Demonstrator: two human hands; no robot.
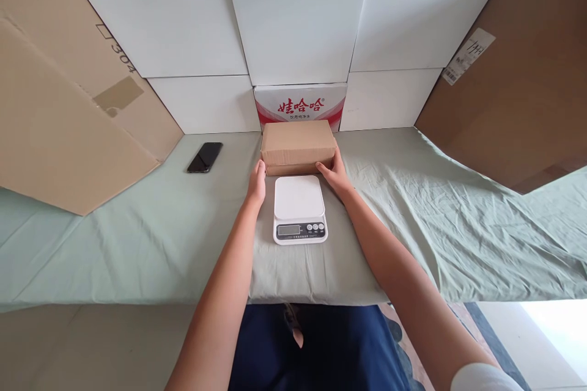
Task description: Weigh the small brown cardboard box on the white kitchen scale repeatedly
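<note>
A closed brown cardboard box (299, 142) is just behind a white digital kitchen scale (299, 198). Against the box's left side, my left hand (257, 183) is pressed with its thumb at the near corner. My right hand (336, 174) grips the right side, its thumb lying on the front face. Both hands hold the box between them; most fingers are hidden behind its sides. I cannot tell whether the box touches the cloth. Nothing lies on the scale's platform, and its display looks blank.
A black smartphone (205, 157) lies to the left on the green tablecloth (151, 244). White boxes (298, 33) wall off the back, with a red-and-white printed carton (300, 104) behind the brown box. Large cardboard panels stand at left (68, 98) and right (509, 85). A person's head top shows beyond.
</note>
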